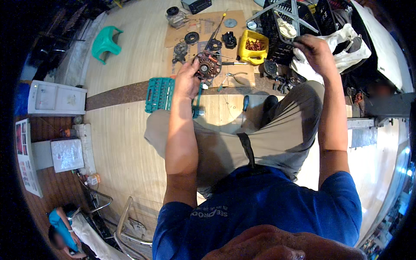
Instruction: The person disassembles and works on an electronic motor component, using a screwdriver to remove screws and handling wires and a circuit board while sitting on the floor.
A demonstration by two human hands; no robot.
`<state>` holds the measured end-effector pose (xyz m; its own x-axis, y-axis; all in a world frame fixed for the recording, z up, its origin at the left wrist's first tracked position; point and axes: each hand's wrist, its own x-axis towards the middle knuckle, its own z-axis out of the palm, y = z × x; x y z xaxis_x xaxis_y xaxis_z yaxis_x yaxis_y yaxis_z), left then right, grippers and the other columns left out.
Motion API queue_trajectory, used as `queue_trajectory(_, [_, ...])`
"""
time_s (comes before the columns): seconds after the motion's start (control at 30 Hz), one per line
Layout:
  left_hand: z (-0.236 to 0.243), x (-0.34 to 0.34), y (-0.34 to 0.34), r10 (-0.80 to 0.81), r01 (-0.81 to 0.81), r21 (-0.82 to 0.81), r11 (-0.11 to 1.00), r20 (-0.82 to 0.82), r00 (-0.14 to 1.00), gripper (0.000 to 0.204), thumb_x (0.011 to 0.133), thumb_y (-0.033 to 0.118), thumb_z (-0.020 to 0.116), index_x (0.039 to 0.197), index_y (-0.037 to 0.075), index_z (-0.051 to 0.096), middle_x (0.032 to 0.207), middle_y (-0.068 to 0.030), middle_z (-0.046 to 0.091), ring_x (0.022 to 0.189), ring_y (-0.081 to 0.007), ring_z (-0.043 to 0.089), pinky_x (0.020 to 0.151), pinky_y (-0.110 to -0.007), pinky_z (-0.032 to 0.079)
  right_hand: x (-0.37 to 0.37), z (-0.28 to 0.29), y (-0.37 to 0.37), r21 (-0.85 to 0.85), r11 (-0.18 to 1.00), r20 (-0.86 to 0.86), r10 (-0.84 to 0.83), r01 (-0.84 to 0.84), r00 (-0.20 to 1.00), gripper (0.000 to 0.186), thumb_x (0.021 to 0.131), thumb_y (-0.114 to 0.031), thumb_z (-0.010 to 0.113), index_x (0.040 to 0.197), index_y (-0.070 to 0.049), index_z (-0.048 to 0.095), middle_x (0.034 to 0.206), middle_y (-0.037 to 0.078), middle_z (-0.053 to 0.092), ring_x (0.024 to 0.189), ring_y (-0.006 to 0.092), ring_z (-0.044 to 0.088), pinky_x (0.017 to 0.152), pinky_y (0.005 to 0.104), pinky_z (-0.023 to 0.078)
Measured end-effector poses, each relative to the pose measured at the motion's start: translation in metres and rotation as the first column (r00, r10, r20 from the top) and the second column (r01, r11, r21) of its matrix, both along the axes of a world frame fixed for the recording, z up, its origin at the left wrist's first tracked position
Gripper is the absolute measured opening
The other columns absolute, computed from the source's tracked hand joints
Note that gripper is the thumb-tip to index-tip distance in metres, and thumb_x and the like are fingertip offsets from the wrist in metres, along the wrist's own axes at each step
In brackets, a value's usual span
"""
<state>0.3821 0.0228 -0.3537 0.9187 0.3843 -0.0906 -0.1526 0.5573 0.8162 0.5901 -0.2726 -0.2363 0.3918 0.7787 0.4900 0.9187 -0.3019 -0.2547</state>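
Observation:
My left hand point(187, 81) is closed on the edge of a round alternator part point(209, 66) with a dark slotted middle and reddish copper colouring, held over a cardboard sheet point(242, 74). My right hand point(315, 52) is raised at the right with its fingers bent together, beside a black plastic crate point(279, 48) and above a white cloth point(346, 56). What those fingertips hold, if anything, is too dark to make out. Pliers point(238, 78) and a blue-handled screwdriver point(245, 103) lie between me and the parts. An open teal socket-set case point(158, 96) sits beside my left forearm.
A cut-open yellow container point(249, 59) holds copper-coloured small pieces. Around it lie a black ring point(191, 38), a grey disc point(230, 23) and a black round part point(270, 67). A green stool point(106, 41) stands far left. Someone in teal point(65, 225) is at lower left.

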Motion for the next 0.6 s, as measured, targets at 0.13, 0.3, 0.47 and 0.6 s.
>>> queue_trajectory(0.13, [-0.002, -0.004, 0.005, -0.074, 0.119, -0.227, 0.967, 0.199, 0.977, 0.034, 0.096, 0.025, 0.046, 0.118, 0.001, 0.052, 0.102, -0.0124, 0.064, 0.083, -0.0214, 0.063, 0.061, -0.033, 0.048, 0.042, -0.014, -0.058, -0.131, 0.976, -0.078, -0.185, 0.174, 0.98, 0.017, 0.084, -0.015, 0.065, 0.091, -0.001, 0.065, 0.084, 0.018, 0.064, 0.077, 0.0362, 0.061, 0.067, 0.0381, 0.048])
queue_trajectory(0.3, [-0.005, 0.015, -0.009, 0.25, -0.217, -0.365, 0.905, 0.044, 0.967, 0.037, 0.096, 0.03, 0.041, 0.122, 0.006, 0.05, 0.118, -0.0093, 0.058, 0.105, -0.0229, 0.054, 0.072, -0.038, 0.043, 0.07, -0.063, -0.196, -0.296, 0.852, 0.136, -0.41, 0.432, 0.902, 0.022, 0.088, -0.023, 0.058, 0.097, -0.004, 0.063, 0.091, 0.019, 0.064, 0.085, 0.0377, 0.06, 0.073, 0.0416, 0.048])
queue_trajectory(0.47, [-0.019, -0.007, 0.009, 0.11, -0.036, -0.408, 0.912, 0.159, 0.981, 0.033, 0.096, 0.029, 0.04, 0.117, 0.008, 0.053, 0.11, -0.0073, 0.059, 0.089, -0.0221, 0.052, 0.069, -0.037, 0.04, 0.049, -0.093, -0.283, -0.418, 0.668, 0.274, -0.553, 0.616, 0.787, 0.025, 0.089, -0.029, 0.051, 0.098, -0.006, 0.057, 0.091, 0.019, 0.062, 0.085, 0.0387, 0.06, 0.07, 0.0467, 0.047])
queue_trajectory(0.6, [-0.014, 0.006, -0.016, 0.151, -0.117, -0.427, 0.897, 0.046, 0.987, 0.032, 0.096, 0.03, 0.042, 0.116, 0.007, 0.054, 0.107, -0.0085, 0.06, 0.089, -0.022, 0.053, 0.065, -0.034, 0.04, 0.029, -0.124, -0.363, -0.575, 0.397, 0.272, -0.731, 0.715, 0.625, 0.033, 0.092, -0.04, 0.046, 0.098, -0.009, 0.057, 0.083, 0.02, 0.063, 0.076, 0.0399, 0.061, 0.064, 0.0498, 0.046])
